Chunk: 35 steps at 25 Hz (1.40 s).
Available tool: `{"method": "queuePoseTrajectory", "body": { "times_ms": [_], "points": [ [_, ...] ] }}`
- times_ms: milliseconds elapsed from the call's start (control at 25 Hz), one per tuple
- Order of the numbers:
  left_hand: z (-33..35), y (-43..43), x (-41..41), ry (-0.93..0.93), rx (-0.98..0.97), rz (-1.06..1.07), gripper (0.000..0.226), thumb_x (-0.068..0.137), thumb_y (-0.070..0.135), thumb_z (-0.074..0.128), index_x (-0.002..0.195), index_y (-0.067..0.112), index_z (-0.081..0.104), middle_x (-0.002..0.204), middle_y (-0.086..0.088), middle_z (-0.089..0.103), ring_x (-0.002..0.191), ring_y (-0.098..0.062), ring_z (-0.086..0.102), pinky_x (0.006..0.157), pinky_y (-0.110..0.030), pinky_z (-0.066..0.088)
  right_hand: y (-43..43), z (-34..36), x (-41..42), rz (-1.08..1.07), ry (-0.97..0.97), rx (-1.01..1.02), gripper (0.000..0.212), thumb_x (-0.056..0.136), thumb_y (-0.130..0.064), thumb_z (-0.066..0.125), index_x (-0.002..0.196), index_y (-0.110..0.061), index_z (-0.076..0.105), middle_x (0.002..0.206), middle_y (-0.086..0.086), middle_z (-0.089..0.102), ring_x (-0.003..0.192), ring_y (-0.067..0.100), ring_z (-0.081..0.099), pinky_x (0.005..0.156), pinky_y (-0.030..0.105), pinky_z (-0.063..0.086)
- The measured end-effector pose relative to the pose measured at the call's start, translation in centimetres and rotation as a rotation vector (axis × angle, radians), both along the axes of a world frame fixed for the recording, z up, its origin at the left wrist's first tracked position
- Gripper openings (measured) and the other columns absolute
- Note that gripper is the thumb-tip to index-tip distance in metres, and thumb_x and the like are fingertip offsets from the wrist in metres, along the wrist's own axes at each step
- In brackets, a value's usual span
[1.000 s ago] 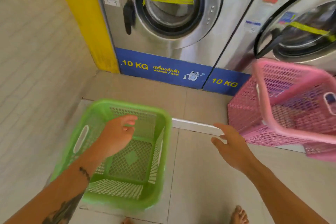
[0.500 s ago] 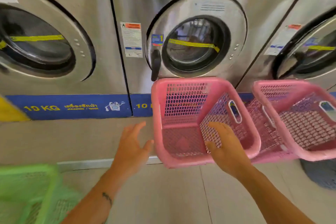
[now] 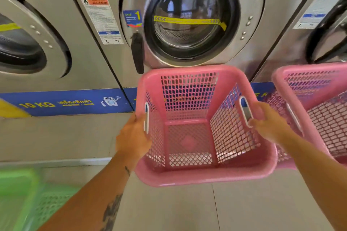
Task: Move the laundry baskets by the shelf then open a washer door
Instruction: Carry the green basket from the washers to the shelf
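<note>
Gripping the pink basket point(image 3: 189, 137) from both sides, the left hand point(image 3: 132, 137) closes on its left rim at the handle slot and the right hand point(image 3: 270, 122) on its right rim beside the other slot. The basket sits directly below the closed washer door point(image 3: 191, 18), whose black handle point(image 3: 137, 52) is at its left. A second pink basket point(image 3: 319, 99) stands just right; a green basket point(image 3: 28, 197) lies at lower left
</note>
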State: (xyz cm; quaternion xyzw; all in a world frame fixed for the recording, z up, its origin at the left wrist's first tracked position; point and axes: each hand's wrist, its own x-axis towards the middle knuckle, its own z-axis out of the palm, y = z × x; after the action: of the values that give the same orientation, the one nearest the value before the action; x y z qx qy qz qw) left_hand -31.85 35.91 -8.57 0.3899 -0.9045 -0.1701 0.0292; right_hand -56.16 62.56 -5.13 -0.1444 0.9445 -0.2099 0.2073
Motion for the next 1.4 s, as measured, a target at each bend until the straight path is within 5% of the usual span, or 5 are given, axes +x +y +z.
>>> {"method": "queuePoseTrajectory", "body": {
  "times_ms": [240,560,760,920,1400],
  "points": [
    [0.1,-2.0,6.6,0.115,0.059,0.083,0.075,0.068,0.005,0.053,0.136,0.036,0.046,0.108,0.0,0.062,0.089,-0.035,0.063,0.075,-0.046,0.055,-2.2,0.7,6.9,0.091,0.286,-0.003,0.06,0.078,-0.003,0.048,0.129,-0.035,0.043,0.096,0.007,0.057,0.076,0.034,0.054,0.07,0.046,0.048],
    [0.1,-2.8,25.3,0.253,0.114,0.271,0.069,0.078,-0.002,0.057,0.136,0.034,0.052,0.136,0.008,0.056,0.101,-0.021,0.063,0.08,-0.037,0.054,-4.5,-0.1,24.6,-0.152,0.074,-0.17,0.06,0.082,-0.003,0.051,0.13,-0.039,0.053,0.092,0.004,0.065,0.079,0.034,0.061,0.071,0.039,0.051],
    [-1.9,-3.9,33.3,0.166,0.168,0.267,0.078,0.079,0.001,0.054,0.142,0.045,0.039,0.128,0.022,0.052,0.081,-0.005,0.051,0.059,-0.021,0.04,-5.8,-3.6,33.3,-0.259,0.028,-0.191,0.06,0.082,-0.005,0.051,0.13,-0.041,0.053,0.102,0.01,0.07,0.08,0.038,0.063,0.073,0.049,0.055],
    [-5.3,-4.9,35.7,0.062,0.205,0.239,0.079,0.08,0.002,0.054,0.144,0.042,0.033,0.126,0.013,0.051,0.082,-0.008,0.049,0.063,-0.027,0.043,-7.3,-6.6,36.5,-0.282,-0.021,-0.186,0.059,0.086,0.001,0.045,0.135,-0.029,0.055,0.117,0.011,0.067,0.067,0.024,0.06,0.054,0.028,0.046],
    [-9.9,-3.8,38.1,-0.056,0.387,0.18,0.075,0.069,0.001,0.055,0.138,0.029,0.041,0.114,0.003,0.049,0.095,-0.02,0.057,0.068,-0.034,0.053,-5.3,-12.5,40.5,0.039,-0.19,0.04,0.066,0.079,-0.016,0.055,0.14,-0.036,0.038,0.116,0.0,0.059,0.096,0.025,0.061,0.074,0.034,0.05]
  ]
}}
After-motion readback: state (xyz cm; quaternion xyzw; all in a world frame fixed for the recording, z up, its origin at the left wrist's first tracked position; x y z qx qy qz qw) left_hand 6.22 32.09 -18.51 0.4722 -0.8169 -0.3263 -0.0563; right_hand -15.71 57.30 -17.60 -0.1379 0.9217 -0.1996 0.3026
